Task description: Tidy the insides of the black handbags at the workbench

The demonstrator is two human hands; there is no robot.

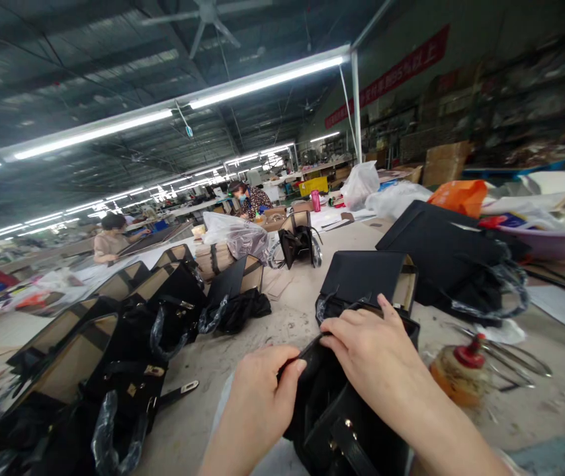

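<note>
A black handbag point(347, 410) lies in front of me, its strap and small metal studs facing the near side. My left hand point(262, 396) pinches the bag's upper edge at the left between thumb and fingers. Farther right, my right hand point(374, 350) has its fingers curled over the same edge, with the thumb raised. Just beyond my hands rests another black bag point(362, 274) with a beige inner side showing. A glue bottle point(464, 370) with a red cap and amber contents stands to the right of my right forearm.
Several black handbags point(128, 377) with plastic-wrapped handles crowd the table's left. A larger black bag point(448, 254) lies at the right, near metal scissors point(515, 360). Farther back are a plastic bag point(237, 231) and a standing black bag point(297, 244). Co-workers point(111, 238) sit beyond.
</note>
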